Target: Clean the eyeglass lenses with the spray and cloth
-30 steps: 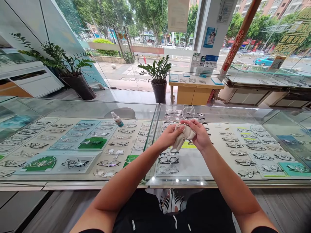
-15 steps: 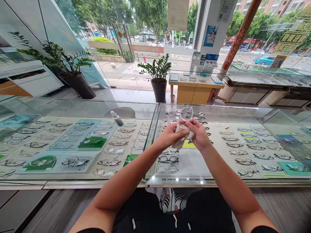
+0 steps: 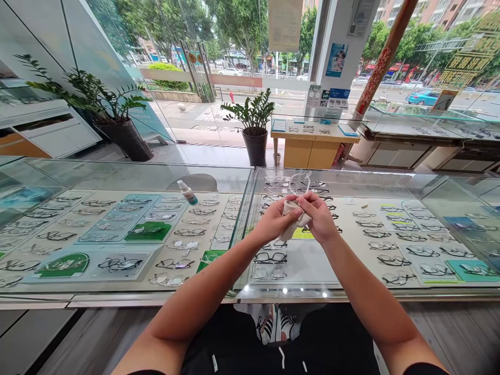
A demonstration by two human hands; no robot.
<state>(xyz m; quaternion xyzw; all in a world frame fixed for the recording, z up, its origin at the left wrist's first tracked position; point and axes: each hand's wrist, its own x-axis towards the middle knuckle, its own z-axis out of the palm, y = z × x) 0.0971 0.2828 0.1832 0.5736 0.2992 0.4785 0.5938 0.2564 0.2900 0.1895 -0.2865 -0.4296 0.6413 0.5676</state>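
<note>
Over the right-hand glass counter, both my hands are close together around a crumpled off-white cloth [image 3: 290,229]. My left hand [image 3: 273,221] is closed on the cloth, thumb pressed along its top. My right hand [image 3: 319,216] pinches at the cloth's right side, fingertips meeting those of the left. A thin, shiny strip shows faintly in the folds; I cannot make out its kind. Just beyond my fingertips appears a pale, thin loop [image 3: 291,183]; whether I hold it or it lies behind is unclear. A white spray bottle [image 3: 188,192] with a teal label stands on the left counter.
Under the glass counter top [image 3: 219,174] lie rows of eyeglasses [image 3: 270,257], some on green or blue panels. Beyond the counter are potted plants [image 3: 255,146], a wooden display cabinet [image 3: 310,151] and tall windows onto a street.
My fingers have shifted slightly on the cloth, which is bunched a little differently, and the shiny strip shows less. The bottle and counters stay as they were.
</note>
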